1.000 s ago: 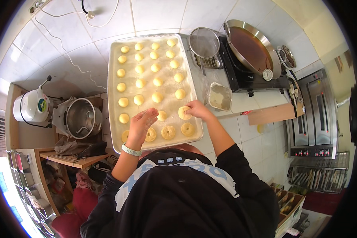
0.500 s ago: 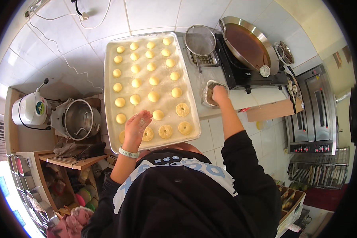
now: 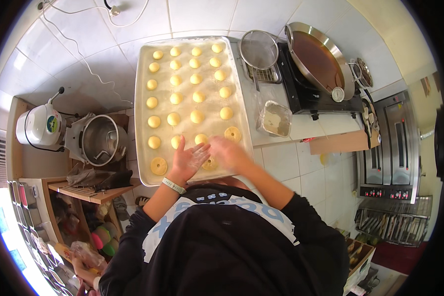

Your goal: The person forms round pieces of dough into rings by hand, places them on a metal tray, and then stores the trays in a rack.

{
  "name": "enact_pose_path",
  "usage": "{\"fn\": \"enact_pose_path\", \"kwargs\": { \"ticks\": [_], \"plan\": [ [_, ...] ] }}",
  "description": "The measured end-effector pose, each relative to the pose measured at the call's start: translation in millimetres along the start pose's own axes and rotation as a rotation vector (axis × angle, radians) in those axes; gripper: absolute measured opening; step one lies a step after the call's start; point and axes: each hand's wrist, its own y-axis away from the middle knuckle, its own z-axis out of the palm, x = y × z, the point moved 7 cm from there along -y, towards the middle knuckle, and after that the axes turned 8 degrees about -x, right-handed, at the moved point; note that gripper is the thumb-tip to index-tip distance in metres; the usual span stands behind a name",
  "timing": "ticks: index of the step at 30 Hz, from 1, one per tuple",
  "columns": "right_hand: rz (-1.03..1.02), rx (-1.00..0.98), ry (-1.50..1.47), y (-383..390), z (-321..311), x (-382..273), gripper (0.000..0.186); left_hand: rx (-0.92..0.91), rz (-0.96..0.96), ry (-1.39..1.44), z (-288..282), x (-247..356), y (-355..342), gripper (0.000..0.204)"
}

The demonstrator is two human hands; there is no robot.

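Note:
Over the near part of a large floured tray (image 3: 137, 118), my left hand (image 3: 188, 162) is open, palm up, its fingers stretched and dusted with flour. My right hand (image 3: 226, 153) is beside its fingertips, blurred by motion, so I cannot tell how its fingers are set. Rows of pale dough balls (image 3: 197, 117) cover most of the tray. Flattened dough rounds with a small central hole, such as one at the near left (image 3: 158, 166) and another at the right (image 3: 233, 134), lie nearest me. My hands partly hide the near row. A clear tub of flour (image 3: 276, 120) stands right of the tray.
Back right, a wide pan of brown oil (image 3: 313, 59) with a thermometer (image 3: 337, 94) sits on a black stove (image 3: 301, 101). A wire strainer (image 3: 259, 49) lies beside it. At left is a steel pot (image 3: 99, 140); another person's arm (image 3: 85, 274) shows lower left.
My right hand has left the flour tub and come across to my left hand above the tray. My left hand has shifted slightly right. The view has moved a little.

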Motion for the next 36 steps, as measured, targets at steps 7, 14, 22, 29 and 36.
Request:
{"fn": "enact_pose_path", "kwargs": {
  "ticks": [7, 14, 22, 29, 36],
  "plan": [
    [-0.001, -0.072, 0.424, -36.4, 50.1, -5.2, 0.067, -0.033, 0.385, 0.086, 5.9, 59.9, 33.9, 0.076],
    [-0.037, -0.185, 0.469, -41.0, 74.2, 7.2, 0.07, -0.075, 0.47, 0.116, -5.5, 77.0, 52.0, 0.065],
    [0.047, -0.188, 0.373, -35.8, 76.9, 23.7, 0.066, -0.019, 0.448, 0.092, -8.6, 78.8, 56.0, 0.054],
    [0.201, -0.096, 0.203, -38.7, 36.7, 36.8, 0.034, 0.012, 0.436, 0.095, -11.8, 80.3, 56.7, 0.049],
    [0.135, -0.029, 0.42, -36.0, 41.1, 24.8, 0.025, 0.038, 0.419, 0.069, -11.2, 78.2, 53.3, 0.045]
  ]
}}
